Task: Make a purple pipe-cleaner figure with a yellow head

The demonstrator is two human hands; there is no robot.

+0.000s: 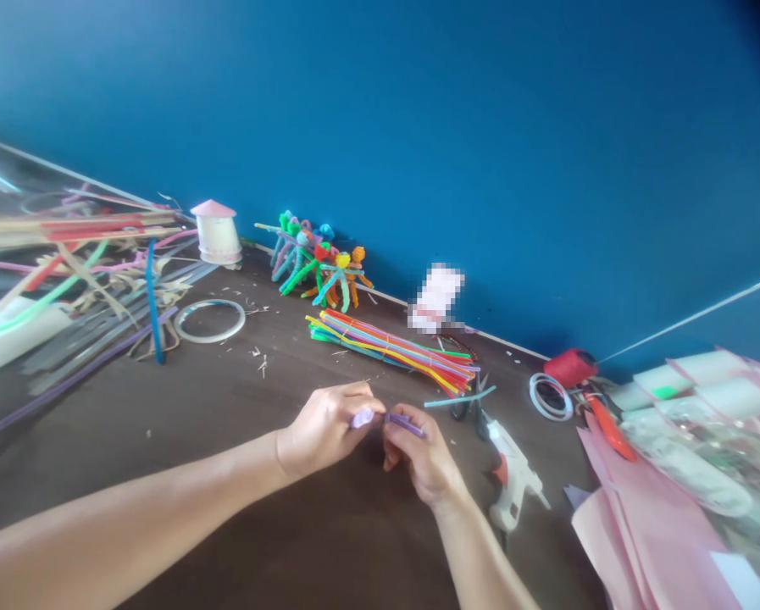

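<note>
While your left hand (pixel 329 428) pinches a lilac piece (pixel 363 418) just below frame centre, end toward you, your right hand (pixel 423 457) pinches a purple stem (pixel 408 425) right beside it, long axis running slightly down to the right. Hands nearly touch; can't tell if the pieces join. Bundle (pixel 389 349) lies above both.

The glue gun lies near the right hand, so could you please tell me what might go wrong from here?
If the glue gun is hot, which I cannot tell, the right hand might brush it and get burned. The scissors lie right by the pale blue pipe cleaner, so reaching for that could nick a finger.
</note>
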